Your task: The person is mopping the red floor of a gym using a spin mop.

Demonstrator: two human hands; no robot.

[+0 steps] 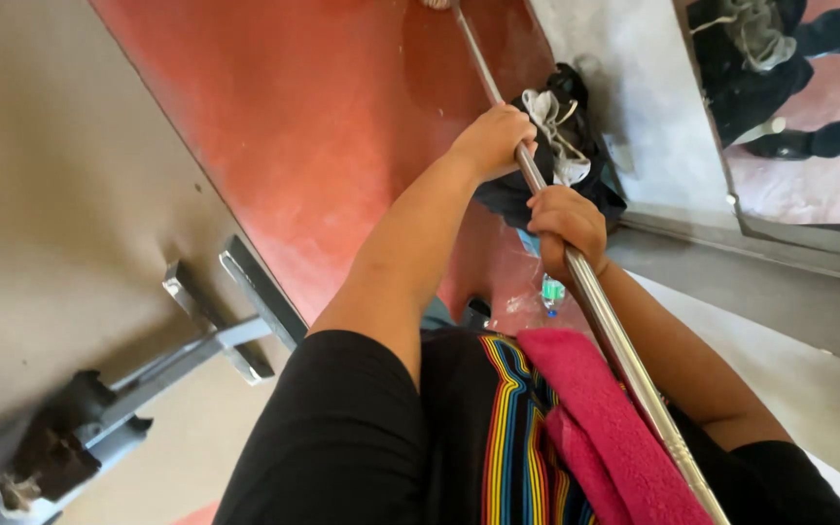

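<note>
Gripping the metal pole (590,292) with both fists, left hand (491,139) farther, right hand (567,224) nearer, we keep them spaced apart for steadier strokes over the red floor (323,107).

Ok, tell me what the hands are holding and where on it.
Both grip a metal pole along its shaft: the left hand higher up, the right hand just below it.

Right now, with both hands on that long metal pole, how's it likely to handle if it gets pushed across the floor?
The metal pole looks straight and shiny, so probably stiff and somewhat slick. The left hand and right hand both wrap it, set apart, which should steady its length. Its far end leaves the frame above the red floor, so its weight there is unclear.
</note>
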